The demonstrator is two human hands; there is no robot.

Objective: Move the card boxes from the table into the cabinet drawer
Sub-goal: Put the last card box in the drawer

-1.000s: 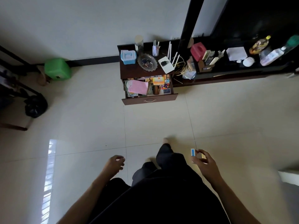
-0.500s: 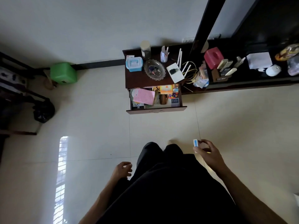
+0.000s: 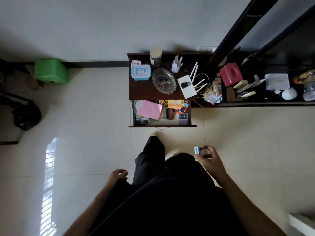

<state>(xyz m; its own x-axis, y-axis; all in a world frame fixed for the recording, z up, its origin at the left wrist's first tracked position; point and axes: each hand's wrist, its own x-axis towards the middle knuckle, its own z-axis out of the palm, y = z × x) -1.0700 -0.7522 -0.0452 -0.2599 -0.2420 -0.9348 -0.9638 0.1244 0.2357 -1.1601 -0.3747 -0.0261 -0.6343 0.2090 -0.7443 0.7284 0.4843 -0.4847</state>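
Observation:
My right hand (image 3: 210,159) grips a small card box (image 3: 196,150) with a white and blue end, held at hip height over the tiled floor. My left hand (image 3: 118,175) hangs by my left thigh, fingers loosely curled, with nothing in it. Straight ahead the dark cabinet's drawer (image 3: 162,125) stands pulled out. It holds a pink packet (image 3: 148,109), an orange box (image 3: 174,104) and other small boxes. The drawer lies a short step beyond my leading foot.
The cabinet top (image 3: 141,90) carries a blue case, a glass dish, a cup and a white router. A long dark shelf (image 3: 255,103) with a red tissue box runs right. A green stool (image 3: 52,71) and a dark bag (image 3: 27,117) stand left.
I have walked closer to the cabinet, so the open drawer looms larger. My right hand still carries the card box; my left arm has swung slightly.

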